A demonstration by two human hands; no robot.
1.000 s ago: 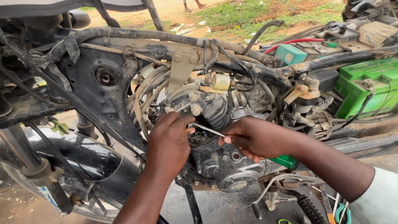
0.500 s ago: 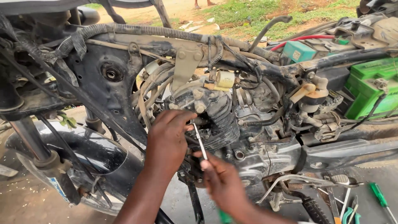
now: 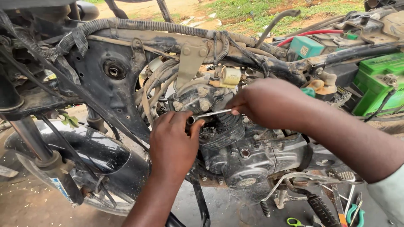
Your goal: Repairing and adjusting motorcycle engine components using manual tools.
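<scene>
Left hand [image 3: 172, 143]: fingers pinched on the socket end of the wrench [image 3: 209, 114], against the engine cylinder [image 3: 219, 126]
Right hand [image 3: 269, 103]: closed on the wrench's handle end; hands apart
Wrench: roughly level, spanning both hands; ahead of the cylinder fins
Surroundings: green battery [image 3: 378, 82] far right; front wheel [image 3: 84, 168] lower left

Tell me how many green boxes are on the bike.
2. A bright green box sits at the far right, and a smaller teal box sits on the frame above the right hand. Others may be hidden.
</scene>
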